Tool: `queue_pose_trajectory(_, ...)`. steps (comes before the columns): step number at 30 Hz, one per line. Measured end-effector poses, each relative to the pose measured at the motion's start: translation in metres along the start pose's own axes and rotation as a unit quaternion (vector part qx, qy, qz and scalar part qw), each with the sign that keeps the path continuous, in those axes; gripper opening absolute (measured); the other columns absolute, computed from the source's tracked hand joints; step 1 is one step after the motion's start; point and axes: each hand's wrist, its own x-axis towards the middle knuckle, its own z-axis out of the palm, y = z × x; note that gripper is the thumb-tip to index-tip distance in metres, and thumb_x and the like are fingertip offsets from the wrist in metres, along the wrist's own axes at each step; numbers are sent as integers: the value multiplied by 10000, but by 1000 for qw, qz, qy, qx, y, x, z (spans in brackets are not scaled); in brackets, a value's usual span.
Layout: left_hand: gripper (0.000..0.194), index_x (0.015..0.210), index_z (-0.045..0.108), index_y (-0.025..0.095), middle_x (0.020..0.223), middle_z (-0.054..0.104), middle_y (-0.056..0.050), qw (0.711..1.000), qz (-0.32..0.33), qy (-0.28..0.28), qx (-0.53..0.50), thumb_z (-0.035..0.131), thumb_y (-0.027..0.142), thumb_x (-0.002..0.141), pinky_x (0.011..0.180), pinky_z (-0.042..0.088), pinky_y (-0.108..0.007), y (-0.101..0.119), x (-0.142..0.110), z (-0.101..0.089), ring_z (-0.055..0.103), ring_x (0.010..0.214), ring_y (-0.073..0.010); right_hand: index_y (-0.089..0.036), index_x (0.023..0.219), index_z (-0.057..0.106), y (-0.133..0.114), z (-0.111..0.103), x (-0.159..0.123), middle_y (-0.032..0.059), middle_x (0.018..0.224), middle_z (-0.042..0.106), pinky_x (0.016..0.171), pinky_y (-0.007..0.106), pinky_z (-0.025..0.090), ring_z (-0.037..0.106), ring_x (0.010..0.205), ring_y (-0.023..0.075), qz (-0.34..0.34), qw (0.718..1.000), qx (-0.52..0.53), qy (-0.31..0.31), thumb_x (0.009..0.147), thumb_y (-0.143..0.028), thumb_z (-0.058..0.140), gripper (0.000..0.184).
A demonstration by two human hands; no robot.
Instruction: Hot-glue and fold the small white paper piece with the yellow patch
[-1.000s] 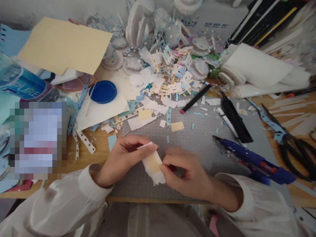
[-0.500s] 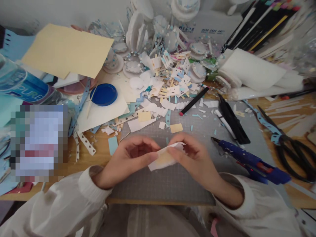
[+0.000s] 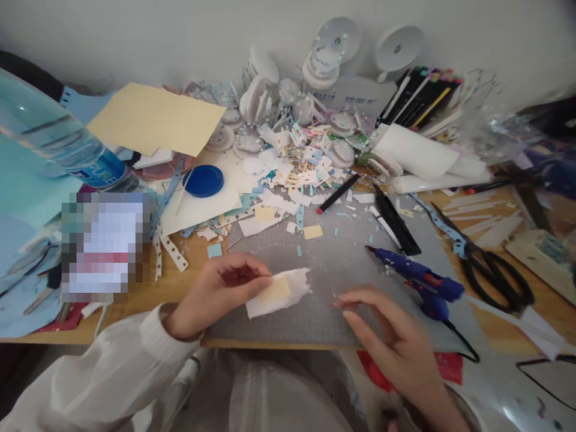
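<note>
**Holding a torn white paper by one end**

Pinching the white paper (image 3: 297, 287) at its left end, with the left grip (image 3: 216, 294) closed on it, above the grey mat (image 3: 324, 324), near the front edge of the surface (image 3: 168, 285). Opening toward the paper without touching it, with the right grip (image 3: 400, 342) near the same edge, its fingertips (image 3: 353, 322) parted. Cannot tell about anything very small stuck there.

Could tear, probably from a too strong pull on such a thin sheet. Could also bend or droop, because of being supported at one end only. Might lose the yellow patch (image 3: 276, 290) in case of weak sticking, a thing not possible to see. Might also be risky for the right grip to brush the nozzle of the blue glue gun (image 3: 416, 270), lying just beyond it, if hot.

Looks narrow and soft, a bit wrinkled, ragged at the right end, with the pale rectangle about its middle. Slants slightly, with the ragged end farther from the front edge.
</note>
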Motion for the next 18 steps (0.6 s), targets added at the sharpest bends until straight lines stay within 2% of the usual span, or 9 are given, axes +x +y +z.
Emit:
queue_pose_trajectory(4, 103, 740, 703, 158, 680, 665, 11, 1000, 4, 1, 3, 759, 245, 742, 550, 451, -135, 1, -11, -1, 569, 611, -71, -267, 978, 632, 0, -9, -28, -23, 862, 682, 716, 174, 529, 655, 792, 106, 24, 996, -21, 78, 870, -193, 608, 133)
queue_pose_trajectory(8, 99, 750, 714, 166, 692, 677, 6, 1000, 18, 8, 20, 762, 250, 734, 554, 465, -134, 4, -20, -2, 585, 625, -78, -254, 880, 642, -7, -8, -33, -35, 773, 663, 650, 157, 506, 628, 712, 90, 25, 991, -15, 130, 883, -175, 590, 94)
queue_pose_trajectory(14, 83, 759, 721, 178, 695, 690, 7, 997, 36, 29, 60, 745, 256, 748, 534, 472, -126, 7, -37, -7, 595, 606, -77, -226, 905, 638, -12, -2, -31, -20, 732, 618, 657, 215, 467, 590, 710, 112, 12, 987, 8, 159, 907, -177, 548, 103)
queue_pose_trajectory(18, 76, 753, 727, 189, 701, 704, 4, 993, 53, 36, 101, 722, 263, 767, 550, 485, -130, 7, -42, -14, 613, 627, -88, -214, 767, 583, -11, -5, -43, -9, 684, 574, 610, 259, 429, 555, 658, 134, 67, 977, -27, 198, 936, -245, 481, 199)
